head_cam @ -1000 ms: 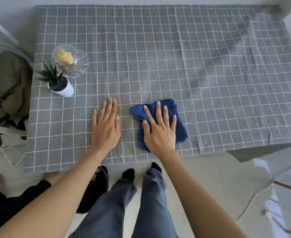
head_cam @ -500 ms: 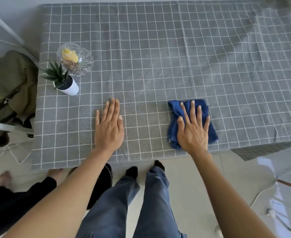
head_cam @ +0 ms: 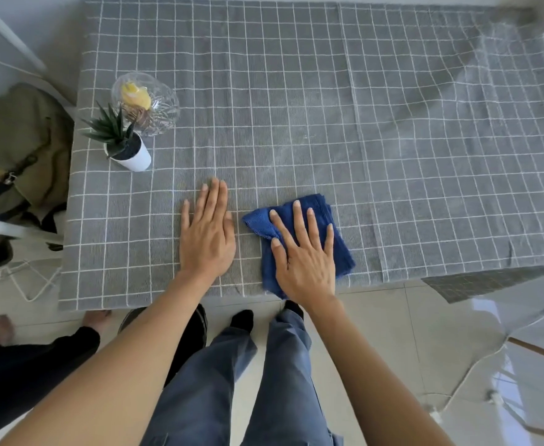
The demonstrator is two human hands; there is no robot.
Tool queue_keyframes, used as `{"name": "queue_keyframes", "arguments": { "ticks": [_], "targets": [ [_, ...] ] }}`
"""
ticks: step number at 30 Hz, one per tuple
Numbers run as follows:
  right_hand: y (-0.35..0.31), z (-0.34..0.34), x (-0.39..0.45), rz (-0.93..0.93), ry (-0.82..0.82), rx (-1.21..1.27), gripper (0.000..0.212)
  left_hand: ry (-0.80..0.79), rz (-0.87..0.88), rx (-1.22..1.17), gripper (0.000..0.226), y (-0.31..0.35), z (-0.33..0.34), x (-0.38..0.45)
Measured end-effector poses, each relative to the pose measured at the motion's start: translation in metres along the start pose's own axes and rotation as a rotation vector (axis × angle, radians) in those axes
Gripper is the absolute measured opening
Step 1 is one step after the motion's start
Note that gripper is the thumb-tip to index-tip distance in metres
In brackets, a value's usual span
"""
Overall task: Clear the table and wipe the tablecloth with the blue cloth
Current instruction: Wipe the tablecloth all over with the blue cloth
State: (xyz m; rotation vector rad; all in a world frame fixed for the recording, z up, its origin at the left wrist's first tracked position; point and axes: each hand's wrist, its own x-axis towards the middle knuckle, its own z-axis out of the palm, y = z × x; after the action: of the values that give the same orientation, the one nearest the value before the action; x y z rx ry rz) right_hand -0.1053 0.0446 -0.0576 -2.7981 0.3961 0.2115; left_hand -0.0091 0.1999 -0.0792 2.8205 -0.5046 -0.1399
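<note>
My right hand (head_cam: 306, 259) lies flat, fingers spread wide, pressing down on the folded blue cloth (head_cam: 299, 243) rather than gripping it. The cloth sits on the grey checked tablecloth (head_cam: 296, 107) near the table's near edge, a little right of centre. My left hand (head_cam: 207, 235) rests just beside it to the left, palm down, fingers together, open on the bare fabric and holding nothing. Farther off at the left side stand a small plant in a white pot (head_cam: 129, 149) and, just behind it, a glass bowl (head_cam: 147, 103) with something yellow inside.
</note>
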Motion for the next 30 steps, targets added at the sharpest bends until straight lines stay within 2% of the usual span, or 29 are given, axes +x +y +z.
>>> {"name": "queue_keyframes", "arguments": {
  "ticks": [4, 9, 13, 17, 24, 27, 30],
  "targets": [
    [0.026, -0.006, 0.001, 0.032, 0.012, -0.008, 0.051, -0.005, -0.010, 0.004, 0.054, -0.002, 0.000, 0.001],
    [0.098, -0.029, 0.000, 0.310, 0.020, -0.014, 0.050, -0.005, -0.007, 0.005, 0.054, -0.003, 0.002, 0.002],
    [0.092, -0.030, 0.001, 0.359, 0.026, 0.014, 0.050, -0.004, -0.012, 0.012, 0.054, -0.004, 0.002, 0.001],
    [0.076, -0.031, 0.002, 0.337, 0.008, 0.034, 0.050, -0.010, -0.016, 0.018, 0.055, -0.004, 0.002, 0.001],
    [-0.002, -0.001, -0.001, 0.036, -0.033, -0.004, 0.052, 0.003, -0.009, 0.012, 0.054, -0.002, 0.002, 0.001],
    [0.015, -0.006, 0.002, 0.036, -0.022, 0.012, 0.051, 0.005, -0.008, 0.009, 0.054, -0.002, 0.001, 0.001],
    [0.048, -0.015, 0.003, 0.143, -0.016, -0.017, 0.051, 0.003, -0.004, 0.012, 0.054, -0.003, 0.000, 0.001]
  ]
}}
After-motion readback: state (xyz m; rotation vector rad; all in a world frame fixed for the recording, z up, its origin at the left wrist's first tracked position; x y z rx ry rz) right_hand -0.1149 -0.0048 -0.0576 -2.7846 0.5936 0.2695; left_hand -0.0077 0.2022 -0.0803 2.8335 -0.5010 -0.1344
